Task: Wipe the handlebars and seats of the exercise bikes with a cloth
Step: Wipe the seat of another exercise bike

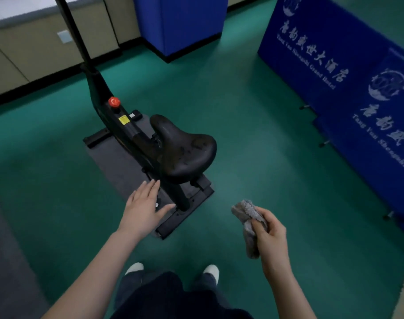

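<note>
Head view: the bunched cloth [248,216] is gripped by the curled fingers of the right hand [271,236], near and right of the seat [185,149], apart from it; the left hand [144,204] is held out, fingers straight. Patches of the seat could be missed, since so little cloth face is offered.

1. A green floor [254,139] covers the room, evenly lit, with a soft sheen.
2. Beige cabinets [35,49] on a black plinth run along the far left, under a pale countertop [24,10]. A small grey plate [64,36] sits on one cabinet front.
3. A blue column [180,24] on a black base stands at top centre.
4. Blue panels [311,49] with white Chinese characters and "Tang Yun Shengshi Grand Hotel" stand on the right.
5. A dark grey mat [113,162] lies mid-floor, and another grey mat [5,249] lies at the lower left edge.
</note>
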A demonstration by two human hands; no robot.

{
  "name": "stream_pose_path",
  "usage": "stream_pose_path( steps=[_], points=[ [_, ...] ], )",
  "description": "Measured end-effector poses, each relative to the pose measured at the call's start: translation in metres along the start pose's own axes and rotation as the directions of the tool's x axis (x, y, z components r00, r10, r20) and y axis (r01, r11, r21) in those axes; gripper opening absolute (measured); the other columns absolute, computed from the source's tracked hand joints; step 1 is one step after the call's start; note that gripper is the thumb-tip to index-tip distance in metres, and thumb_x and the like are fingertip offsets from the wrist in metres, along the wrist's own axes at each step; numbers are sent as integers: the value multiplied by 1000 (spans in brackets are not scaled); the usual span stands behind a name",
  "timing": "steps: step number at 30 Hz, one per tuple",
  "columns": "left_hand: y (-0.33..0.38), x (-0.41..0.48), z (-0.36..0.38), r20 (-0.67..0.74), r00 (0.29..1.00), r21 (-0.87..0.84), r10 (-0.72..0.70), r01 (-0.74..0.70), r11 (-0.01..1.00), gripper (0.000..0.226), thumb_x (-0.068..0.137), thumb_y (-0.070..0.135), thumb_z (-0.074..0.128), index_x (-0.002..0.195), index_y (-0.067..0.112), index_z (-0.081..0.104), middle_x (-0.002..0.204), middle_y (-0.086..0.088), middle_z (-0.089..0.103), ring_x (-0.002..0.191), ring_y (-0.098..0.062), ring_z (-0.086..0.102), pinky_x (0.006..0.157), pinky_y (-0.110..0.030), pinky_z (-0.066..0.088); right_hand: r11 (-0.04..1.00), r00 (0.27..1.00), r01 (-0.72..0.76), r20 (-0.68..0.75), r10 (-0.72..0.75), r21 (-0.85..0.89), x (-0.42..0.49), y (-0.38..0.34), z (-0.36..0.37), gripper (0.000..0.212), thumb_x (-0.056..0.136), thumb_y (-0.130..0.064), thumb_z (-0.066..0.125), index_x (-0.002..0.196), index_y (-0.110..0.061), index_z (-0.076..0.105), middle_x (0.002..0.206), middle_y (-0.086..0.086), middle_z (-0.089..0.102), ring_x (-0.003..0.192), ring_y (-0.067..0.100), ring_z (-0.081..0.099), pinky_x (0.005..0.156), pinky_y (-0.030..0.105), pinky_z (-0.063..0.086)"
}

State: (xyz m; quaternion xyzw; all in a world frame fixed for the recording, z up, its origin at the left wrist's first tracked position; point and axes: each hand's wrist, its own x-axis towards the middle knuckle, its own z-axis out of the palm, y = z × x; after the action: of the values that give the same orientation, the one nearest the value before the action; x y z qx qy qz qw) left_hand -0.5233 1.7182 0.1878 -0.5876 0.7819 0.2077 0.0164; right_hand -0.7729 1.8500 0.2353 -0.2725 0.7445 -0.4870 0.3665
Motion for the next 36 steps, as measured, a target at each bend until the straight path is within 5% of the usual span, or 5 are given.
stream_pose_path(
  steps=[10,22,26,30,36],
  points=[
    [43,32,8,-66,975,-128,-214,205,970,97,79,72,43,151,16,10,157,-1,17,145,-18,11,115,-39,18,993,977,104,192,-90,-64,94,-18,-13,36,89,4,51,88,-28,67,76,-13,67,70,0,58,65,18,46],
    [20,99,7,57,954,-340,-294,295,893,125,57,74,66,151,21,2,158,1,12,145,-18,9,116,-40,15,939,870,328,420,-257,-105,212,-88,118,32,86,8,50,100,-18,65,90,-17,66,81,-12,58,71,2,41],
    [13,105,8,129,959,-455,-254,285,844,125,54,70,72,151,26,6,157,4,14,144,-15,9,118,-39,14,892,786,435,535,-310,-123,252,-107,181,32,87,6,48,107,-14,65,96,-11,65,85,-14,56,77,4,41],
    [14,103,11,160,950,-545,-268,312,778,122,51,72,70,149,33,9,155,8,16,142,-9,10,118,-32,14,839,680,530,654,-332,-125,286,-121,243,34,87,4,46,110,-13,64,99,-4,65,89,1,58,75,7,43],
    [24,98,16,141,934,-671,-329,334,661,119,47,72,70,142,45,4,147,24,10,138,2,4,117,-27,9,795,498,585,845,-195,-161,305,-109,279,35,89,2,42,103,-21,64,98,-2,66,84,4,59,66,5,41]
  ],
)
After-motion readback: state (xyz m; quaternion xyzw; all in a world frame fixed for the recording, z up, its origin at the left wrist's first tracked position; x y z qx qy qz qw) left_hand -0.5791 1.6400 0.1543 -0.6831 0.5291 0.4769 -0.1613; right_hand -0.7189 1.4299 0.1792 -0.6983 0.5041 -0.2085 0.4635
